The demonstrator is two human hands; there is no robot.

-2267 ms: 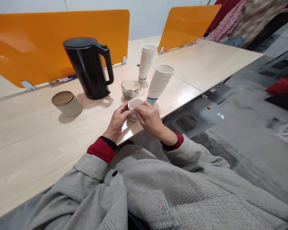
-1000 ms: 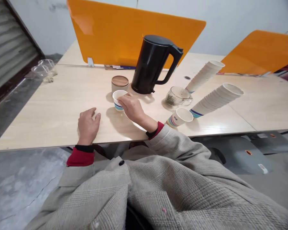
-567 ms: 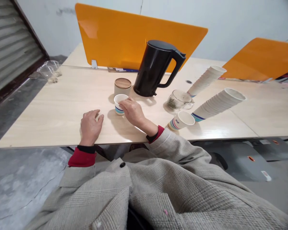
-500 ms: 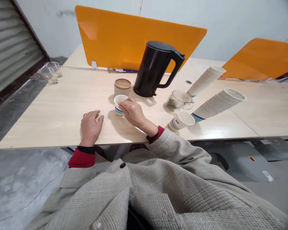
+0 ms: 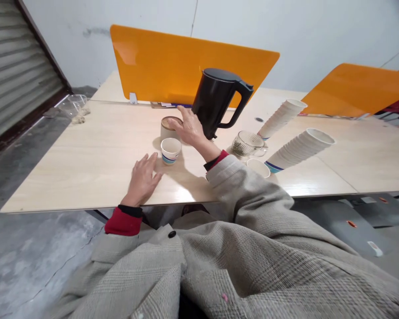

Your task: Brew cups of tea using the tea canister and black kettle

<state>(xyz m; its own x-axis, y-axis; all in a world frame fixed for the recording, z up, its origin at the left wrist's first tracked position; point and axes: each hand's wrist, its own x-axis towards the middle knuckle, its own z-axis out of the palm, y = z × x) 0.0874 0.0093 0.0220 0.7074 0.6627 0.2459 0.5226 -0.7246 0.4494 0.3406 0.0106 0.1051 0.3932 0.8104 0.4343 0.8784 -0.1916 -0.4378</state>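
Note:
My right hand (image 5: 189,128) reaches forward over the table, its fingers on the wooden lid of a small cream canister (image 5: 168,129) beside the black electric kettle (image 5: 217,101). A white paper cup (image 5: 170,150) with coloured stripes stands free on the table just in front of the canister. My left hand (image 5: 142,178) lies flat on the wooden table (image 5: 86,155) near its front edge, fingers spread, a little left of the cup. Whether the right hand grips the lid cannot be made out.
A glass cup (image 5: 248,143) stands right of the kettle. Another paper cup (image 5: 259,167) shows behind my right sleeve. Two tall stacks of paper cups (image 5: 299,144) (image 5: 279,117) lean at the right. Orange dividers (image 5: 186,64) line the back. Clear containers (image 5: 73,104) sit far left.
My right hand has let go of the striped cup and moved forward onto the canister by the kettle. My left hand slid a little right toward the cup.

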